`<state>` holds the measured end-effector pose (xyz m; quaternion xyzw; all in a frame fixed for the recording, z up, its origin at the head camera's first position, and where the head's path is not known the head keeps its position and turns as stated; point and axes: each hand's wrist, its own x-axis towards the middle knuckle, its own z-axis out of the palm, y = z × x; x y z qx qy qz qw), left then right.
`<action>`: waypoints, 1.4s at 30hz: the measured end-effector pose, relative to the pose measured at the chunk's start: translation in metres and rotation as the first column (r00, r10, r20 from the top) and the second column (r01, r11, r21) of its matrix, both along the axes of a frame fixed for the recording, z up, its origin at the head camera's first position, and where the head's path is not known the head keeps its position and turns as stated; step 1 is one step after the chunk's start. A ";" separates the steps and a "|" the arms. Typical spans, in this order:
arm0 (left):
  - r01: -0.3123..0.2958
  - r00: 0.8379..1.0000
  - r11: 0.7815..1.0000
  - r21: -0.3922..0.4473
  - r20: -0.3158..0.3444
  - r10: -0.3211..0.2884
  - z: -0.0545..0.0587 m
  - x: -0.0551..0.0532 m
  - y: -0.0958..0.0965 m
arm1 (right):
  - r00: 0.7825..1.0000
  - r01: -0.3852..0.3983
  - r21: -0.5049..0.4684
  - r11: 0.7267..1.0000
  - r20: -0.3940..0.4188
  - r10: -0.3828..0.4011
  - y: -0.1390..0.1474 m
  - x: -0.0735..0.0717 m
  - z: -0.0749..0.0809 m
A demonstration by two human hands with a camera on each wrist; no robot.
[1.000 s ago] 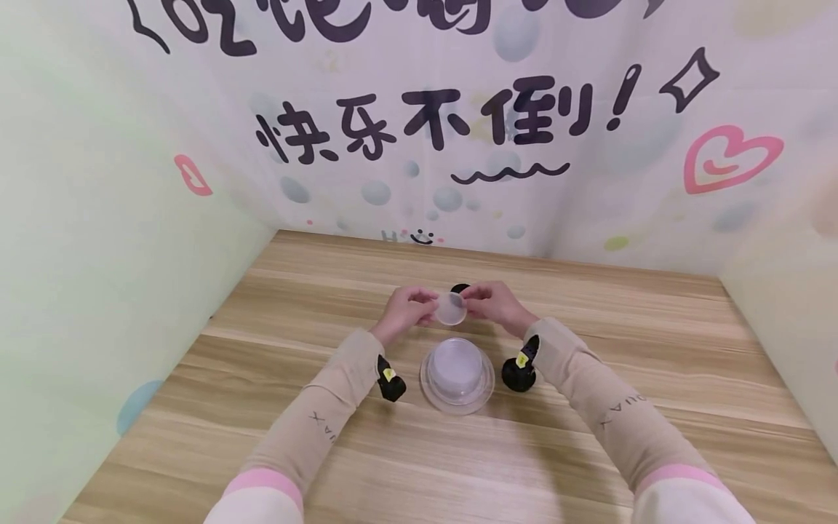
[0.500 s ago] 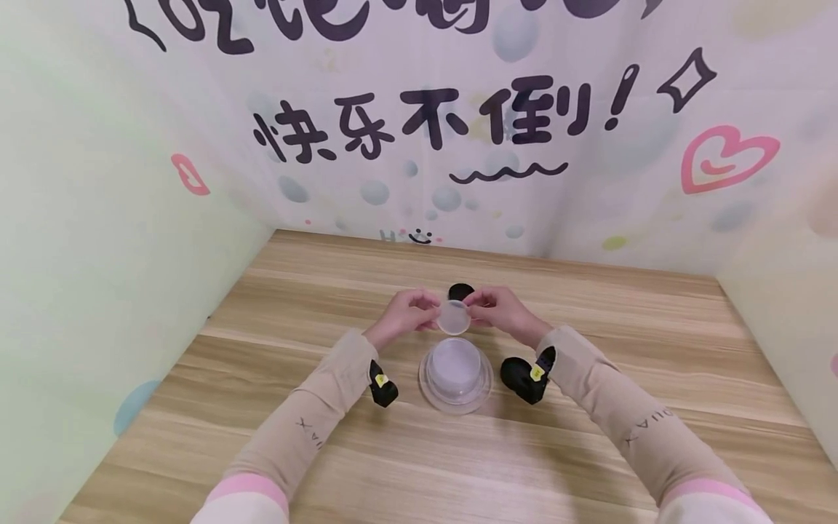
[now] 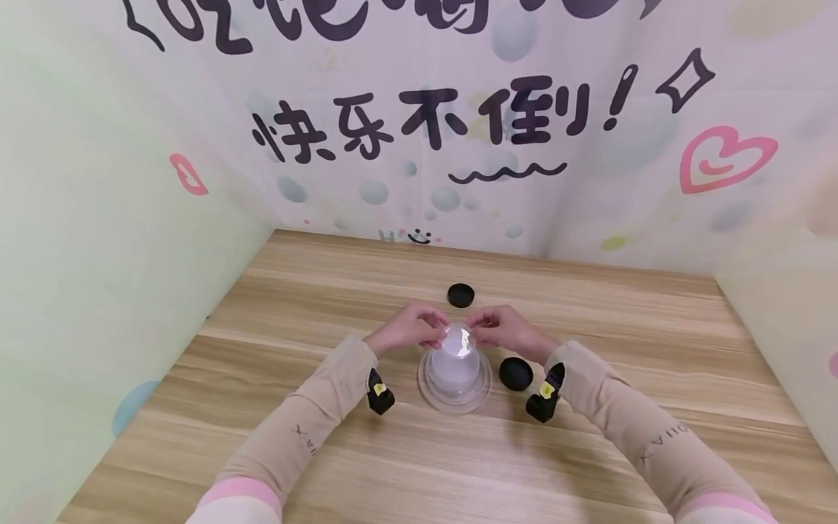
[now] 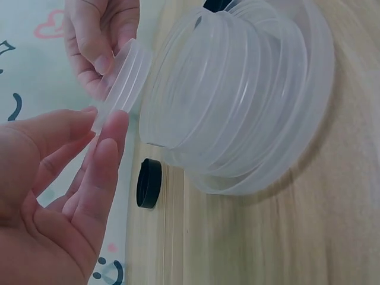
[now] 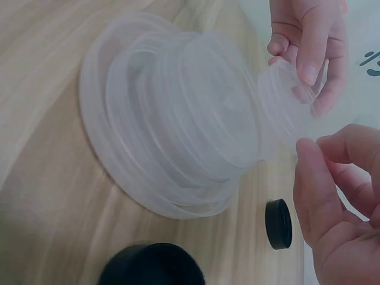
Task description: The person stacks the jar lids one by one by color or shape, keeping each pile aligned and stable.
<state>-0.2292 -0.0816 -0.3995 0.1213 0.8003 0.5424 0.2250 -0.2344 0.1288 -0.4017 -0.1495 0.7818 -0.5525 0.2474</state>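
Observation:
Between my two hands is a small, shallow, clear plastic lid (image 4: 123, 83), held up by its opposite edges. The left hand (image 3: 412, 325) pinches its left edge between thumb and fingers. At the right edge, the fingertips of the right hand (image 3: 507, 329) pinch it too. Just below and nearer to me stands a stack of clear round plastic lids (image 3: 455, 378), widest at the bottom and narrowing upward. In the head view the held lid overlaps the top of this stack and catches a bright glare. The wrist views show it tilted, close beside the stack's top piece.
A small black cap (image 3: 461, 295) lies on the wood-grain table (image 3: 419, 466) beyond the hands. A larger black round cap (image 3: 516, 374) sits right of the stack, near the right wrist camera (image 3: 543, 404). A printed cloth backdrop (image 3: 366, 204) rises behind the table.
Both hands have brought the small clear lid toward me, from beyond the stack to over its top, and its tilt has changed. The far black cap is now fully uncovered. The stack stays put.

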 end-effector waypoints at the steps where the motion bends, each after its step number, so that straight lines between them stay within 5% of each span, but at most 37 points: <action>1: 0.016 1.000 1.000 -0.005 -0.006 -0.016 0.000 0.000 0.000 | 1.000 -0.005 -0.001 1.000 -0.005 0.005 0.000 0.001 -0.001; 14: 0.058 0.997 0.997 -0.046 -0.043 -0.060 -0.005 0.007 0.001 | 0.996 -0.065 -0.012 0.998 -0.055 0.064 0.005 0.009 -0.009; 42: 0.071 0.987 0.985 -0.157 -0.132 -0.092 -0.003 0.013 0.004 | 0.985 -0.069 0.058 0.996 -0.156 0.077 0.001 0.014 -0.014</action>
